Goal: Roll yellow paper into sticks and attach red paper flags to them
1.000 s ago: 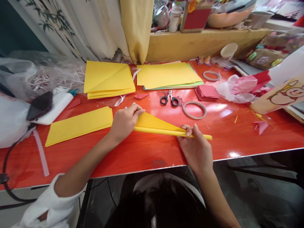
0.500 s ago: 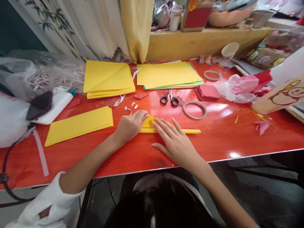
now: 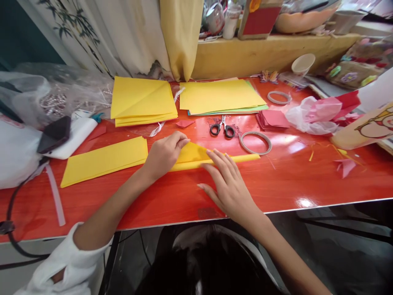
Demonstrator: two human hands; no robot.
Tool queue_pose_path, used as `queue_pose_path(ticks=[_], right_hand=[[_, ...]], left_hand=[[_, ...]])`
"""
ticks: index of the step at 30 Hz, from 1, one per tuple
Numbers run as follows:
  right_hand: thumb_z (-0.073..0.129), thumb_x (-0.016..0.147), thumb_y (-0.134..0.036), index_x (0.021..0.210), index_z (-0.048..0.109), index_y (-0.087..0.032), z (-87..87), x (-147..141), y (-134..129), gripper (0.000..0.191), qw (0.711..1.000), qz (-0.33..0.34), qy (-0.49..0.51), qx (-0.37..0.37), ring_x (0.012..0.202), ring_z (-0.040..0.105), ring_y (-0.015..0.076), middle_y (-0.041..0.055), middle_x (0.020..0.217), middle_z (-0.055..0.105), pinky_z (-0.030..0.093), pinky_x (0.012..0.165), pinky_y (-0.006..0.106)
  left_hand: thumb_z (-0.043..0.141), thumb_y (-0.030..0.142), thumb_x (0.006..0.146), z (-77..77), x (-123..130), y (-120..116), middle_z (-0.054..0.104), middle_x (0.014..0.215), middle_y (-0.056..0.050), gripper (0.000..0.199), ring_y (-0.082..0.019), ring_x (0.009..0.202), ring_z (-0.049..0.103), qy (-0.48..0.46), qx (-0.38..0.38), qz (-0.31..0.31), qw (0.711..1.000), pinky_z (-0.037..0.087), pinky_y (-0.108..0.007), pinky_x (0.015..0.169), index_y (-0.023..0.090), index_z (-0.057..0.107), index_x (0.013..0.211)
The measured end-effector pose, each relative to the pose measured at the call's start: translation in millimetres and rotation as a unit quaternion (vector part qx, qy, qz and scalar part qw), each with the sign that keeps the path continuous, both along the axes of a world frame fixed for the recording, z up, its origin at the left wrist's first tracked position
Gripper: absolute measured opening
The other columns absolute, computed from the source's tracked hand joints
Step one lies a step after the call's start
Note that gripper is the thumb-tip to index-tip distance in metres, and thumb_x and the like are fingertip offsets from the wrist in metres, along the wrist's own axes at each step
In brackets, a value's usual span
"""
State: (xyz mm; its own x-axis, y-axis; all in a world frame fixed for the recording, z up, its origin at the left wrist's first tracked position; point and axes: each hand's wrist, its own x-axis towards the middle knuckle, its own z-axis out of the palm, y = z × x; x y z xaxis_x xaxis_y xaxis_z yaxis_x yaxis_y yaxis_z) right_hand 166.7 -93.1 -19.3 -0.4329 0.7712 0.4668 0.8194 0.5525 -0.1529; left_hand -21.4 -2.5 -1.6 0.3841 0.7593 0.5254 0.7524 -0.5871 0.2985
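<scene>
Head view: at the left end of the red worktop (image 3: 172,196), a clear plastic bag (image 3: 82,92) bunches behind a dark phone (image 3: 54,134) that lies on a flat white object (image 3: 73,137). A pale strip (image 3: 55,196) runs towards the near edge. Right of it, a narrow stack of yellow paper (image 3: 106,160) lies at a slant, while a larger yellow stack (image 3: 143,100) sits near the far edge. The left hand (image 3: 164,153) pinches the left part of a partly rolled yellow sheet (image 3: 192,152) between thumb and fingers. This sheet lies over the middle of the worktop, its slim rolled part reaching right past the right hand (image 3: 231,184). That hand is spread, its fingers over the roll and its thumb apart, nearer the near edge. Beyond the sheet, a wide yellow stack (image 3: 221,96), with green paper under it, lies by the far edge, with black-handled scissors (image 3: 222,129) just in front. Further right come a large tape ring (image 3: 258,153), a pile of red paper (image 3: 272,120), a smaller tape ring (image 3: 278,102), a white cup (image 3: 303,64) towards the far edge, crumpled pink and white tissue (image 3: 319,114), a pink scrap (image 3: 346,166) and a container with a printed figure (image 3: 365,129).
</scene>
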Motion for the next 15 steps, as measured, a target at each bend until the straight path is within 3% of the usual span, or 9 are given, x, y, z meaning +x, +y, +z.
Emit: queue_pose_path(ticks=[4,7,11,15], right_hand=[[0.039,0.092,-0.037,0.133,0.039,-0.005,-3.3,-4,7,0.052,0.998,0.039,-0.019,-0.046,0.11,0.049,0.0237,0.0141,0.115,0.058,0.036,0.101,0.041],[0.04,0.092,-0.034,0.121,0.052,-0.01,-4.5,-4,3,0.04,0.998,0.027,-0.012,-0.054,0.092,0.053,0.0229,0.0114,0.095,0.061,0.044,0.087,0.04],[0.041,0.093,-0.028,0.094,0.058,-0.014,0.6,1,-9,0.022,0.995,0.057,0.036,-0.077,0.095,0.053,0.0208,0.0109,0.101,0.061,0.044,0.085,0.037],[0.043,0.092,-0.026,0.102,0.055,-0.012,3.3,6,-23,0.021,0.991,0.071,0.058,-0.099,0.089,0.054,0.0192,0.0083,0.095,0.062,0.045,0.081,0.035]], left_hand=[[0.044,0.031,0.092,-0.6,2,-3,0.067,0.081,0.001,0.018,-0.011,0.069,0.062,0.017,-0.017,-0.013,1.0,0.041,-0.021,0.062,0.017,0.055,0.088],[0.045,0.031,0.092,-1.5,2,-2,0.067,0.081,0.001,0.018,-0.012,0.069,0.062,0.018,-0.018,0.014,1.0,0.04,-0.022,0.062,0.018,0.056,0.089],[0.045,0.032,0.092,-1.0,-1,0,0.067,0.082,0.001,0.019,-0.012,0.068,0.061,0.003,-0.025,0.041,0.999,0.039,-0.022,0.062,0.018,0.057,0.088],[0.045,0.032,0.092,-0.2,-2,1,0.067,0.086,0.0,0.019,-0.012,0.072,0.06,-0.013,-0.029,0.043,0.999,0.039,-0.023,0.065,0.018,0.058,0.089]])
